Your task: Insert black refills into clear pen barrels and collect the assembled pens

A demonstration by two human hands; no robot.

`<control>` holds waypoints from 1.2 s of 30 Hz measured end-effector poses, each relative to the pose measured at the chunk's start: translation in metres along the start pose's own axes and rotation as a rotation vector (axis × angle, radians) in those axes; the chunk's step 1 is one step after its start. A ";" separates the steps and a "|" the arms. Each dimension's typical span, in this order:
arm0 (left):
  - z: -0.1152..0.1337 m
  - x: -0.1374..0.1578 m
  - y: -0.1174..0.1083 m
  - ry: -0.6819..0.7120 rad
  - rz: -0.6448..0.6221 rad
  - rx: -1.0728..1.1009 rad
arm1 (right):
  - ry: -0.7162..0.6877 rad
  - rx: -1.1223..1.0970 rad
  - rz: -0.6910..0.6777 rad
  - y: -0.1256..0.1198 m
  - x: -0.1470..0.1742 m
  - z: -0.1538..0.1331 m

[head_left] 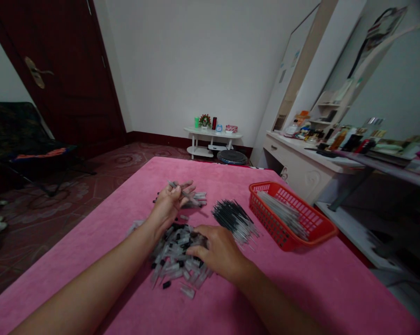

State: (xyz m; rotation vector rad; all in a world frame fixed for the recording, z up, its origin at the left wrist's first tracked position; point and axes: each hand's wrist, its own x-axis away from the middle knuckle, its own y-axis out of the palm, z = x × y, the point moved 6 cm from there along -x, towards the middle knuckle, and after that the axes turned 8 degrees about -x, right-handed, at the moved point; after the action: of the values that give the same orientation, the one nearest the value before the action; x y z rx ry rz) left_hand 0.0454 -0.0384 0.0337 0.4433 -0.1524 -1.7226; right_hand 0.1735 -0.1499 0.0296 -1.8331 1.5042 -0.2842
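Note:
My left hand (171, 199) is closed on a slim clear pen barrel (190, 197), held at a slant above the cloth, some of its fingers stretched out. Behind and below that hand lie more clear and dark pen pieces (200, 199). Over the right side of a heap of clear and black pen caps (173, 251) is my right hand (219, 246), its thumb and forefinger apart and curved down among the caps. Its other fingertips are hidden. Beyond the right hand, thin black-and-clear pen refills (234, 221) are spread in a bundle.
A red plastic basket (309, 235) holding long clear tubes (283, 211) sits at the right on the pink cloth (126, 279). Bottles crowd the dressing table (301, 158) farther right. At the far wall is a small white stand (213, 134); a folding chair (17, 135) is at left.

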 end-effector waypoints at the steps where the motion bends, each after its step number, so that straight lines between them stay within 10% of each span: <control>1: -0.004 0.000 0.000 -0.036 0.006 0.006 | 0.013 -0.037 0.022 -0.002 -0.001 0.002; 11: -0.021 0.017 0.018 -0.182 0.003 0.138 | 0.305 -0.714 0.210 -0.012 -0.013 0.047; 36: -0.024 0.022 0.019 -0.166 -0.067 -0.032 | 0.281 -0.620 0.278 -0.017 -0.012 0.050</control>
State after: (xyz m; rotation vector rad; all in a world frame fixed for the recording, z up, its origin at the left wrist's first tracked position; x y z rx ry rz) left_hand 0.0687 -0.0604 0.0134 0.2838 -0.2315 -1.8247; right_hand 0.2127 -0.1181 0.0086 -2.0645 2.2002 0.0792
